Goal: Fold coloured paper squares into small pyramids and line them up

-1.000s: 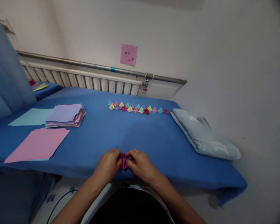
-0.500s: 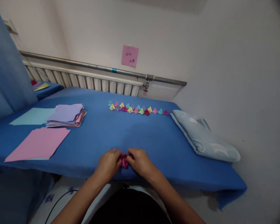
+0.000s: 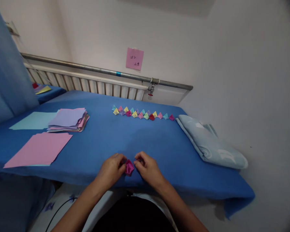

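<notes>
A small magenta origami piece [image 3: 129, 168] of folded paper is near the front edge of the blue-covered table. My left hand [image 3: 111, 169] pinches its left side between thumb and fingers. Just to the right of the piece is my right hand [image 3: 148, 167], a small gap away, its thumb and index finger parted and nothing visible between them. Farther back, two rows of small folded paper pieces [image 3: 140, 115] in several colours lie across the cloth.
At the left are a stack of coloured paper [image 3: 67, 117], turquoise sheets [image 3: 31, 120] and pink sheets [image 3: 40, 149]. A folded pale blanket [image 3: 211, 143] lies at the right end. Behind the table runs a radiator [image 3: 94, 85] with a metal pipe [image 3: 87, 68]; a blue curtain [image 3: 9, 64] hangs at left.
My right hand has let go of the magenta origami piece and moved slightly right. The piece now shows more of its folded face, still held by my left hand.
</notes>
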A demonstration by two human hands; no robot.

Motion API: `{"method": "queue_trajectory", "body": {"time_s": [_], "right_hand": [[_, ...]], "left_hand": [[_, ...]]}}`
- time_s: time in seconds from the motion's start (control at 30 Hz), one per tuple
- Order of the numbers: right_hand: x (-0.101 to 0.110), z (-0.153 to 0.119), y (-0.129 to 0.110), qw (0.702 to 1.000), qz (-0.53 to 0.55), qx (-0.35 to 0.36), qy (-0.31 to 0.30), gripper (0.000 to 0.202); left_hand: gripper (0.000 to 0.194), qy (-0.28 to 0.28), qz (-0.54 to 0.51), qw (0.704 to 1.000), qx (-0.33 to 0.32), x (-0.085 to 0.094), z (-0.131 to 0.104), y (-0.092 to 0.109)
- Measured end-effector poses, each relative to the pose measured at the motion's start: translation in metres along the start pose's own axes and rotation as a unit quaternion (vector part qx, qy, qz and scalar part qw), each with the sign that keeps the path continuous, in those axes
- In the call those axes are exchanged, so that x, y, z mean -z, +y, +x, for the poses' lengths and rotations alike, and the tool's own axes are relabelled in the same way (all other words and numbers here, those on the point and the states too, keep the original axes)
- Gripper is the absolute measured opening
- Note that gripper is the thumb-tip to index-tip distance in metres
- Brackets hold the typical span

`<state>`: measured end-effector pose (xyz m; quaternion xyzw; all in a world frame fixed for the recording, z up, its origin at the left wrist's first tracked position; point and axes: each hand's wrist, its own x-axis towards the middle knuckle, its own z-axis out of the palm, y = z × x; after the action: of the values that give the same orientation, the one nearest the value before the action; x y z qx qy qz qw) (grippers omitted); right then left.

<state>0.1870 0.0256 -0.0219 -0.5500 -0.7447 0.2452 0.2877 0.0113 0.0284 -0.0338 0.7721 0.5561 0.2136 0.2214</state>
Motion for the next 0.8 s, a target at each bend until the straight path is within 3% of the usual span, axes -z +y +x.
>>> {"method": "queue_trajectory", "body": {"time_s": [0.07, 0.17, 0.37, 0.57, 0.8], "right_hand": [[0.004, -0.011, 0.003, 0.999, 0.026, -0.005, 0.025, 0.01], [0.007, -0.025, 0.007, 0.994, 0.083, -0.001, 0.064, 0.009], [0.007, -0.029, 0.013, 0.992, 0.104, -0.012, 0.074, 0.009], [0.007, -0.026, 0.014, 0.99, 0.115, -0.019, 0.074, 0.008], [0.006, -0.026, 0.014, 0.991, 0.112, -0.011, 0.077, 0.009]], "left_hand": [[0.023, 0.022, -0.029, 0.999, -0.016, 0.003, -0.003, -0.001], [0.028, 0.033, -0.066, 0.993, -0.092, 0.009, -0.005, 0.0], [0.024, -0.068, 0.002, 0.984, -0.163, 0.023, 0.006, 0.009], [0.017, -0.097, 0.093, 0.979, -0.152, 0.025, 0.018, 0.015], [0.013, -0.075, 0.135, 0.982, -0.106, 0.017, 0.016, 0.018]]}}
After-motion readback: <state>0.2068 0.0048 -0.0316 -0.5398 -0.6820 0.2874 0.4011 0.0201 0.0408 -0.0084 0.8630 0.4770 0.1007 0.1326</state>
